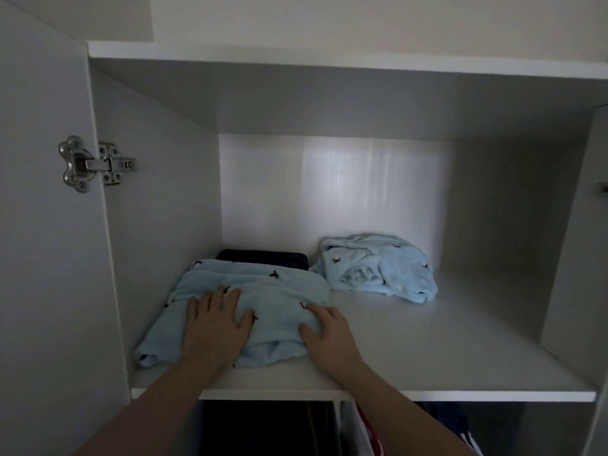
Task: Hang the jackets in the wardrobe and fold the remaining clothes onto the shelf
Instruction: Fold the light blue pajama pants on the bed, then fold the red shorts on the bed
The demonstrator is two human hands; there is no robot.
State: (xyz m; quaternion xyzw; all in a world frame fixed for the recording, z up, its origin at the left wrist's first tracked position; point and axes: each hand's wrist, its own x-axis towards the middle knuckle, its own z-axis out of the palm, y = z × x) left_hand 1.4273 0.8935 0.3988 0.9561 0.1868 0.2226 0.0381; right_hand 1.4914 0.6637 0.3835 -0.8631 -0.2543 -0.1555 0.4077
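My left hand [215,324] lies flat, fingers spread, on the folded blue garment [263,291]; my right hand [324,334] presses its right edge, fingers bent.

Blue garment [263,291] folded — on shelf [427,340].

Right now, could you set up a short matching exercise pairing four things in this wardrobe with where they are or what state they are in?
Things:
1. folded light blue garment
2. crumpled light blue garment
3. dark folded garment
4. door hinge

Places or states:
A. on the left, where door and side panel meet
B. at the back left of the shelf, partly hidden behind another garment
C. bunched up at the back, right of the dark one
D. at the front left of the shelf, under the left hand and right hand

Pairs: 1-D, 2-C, 3-B, 4-A
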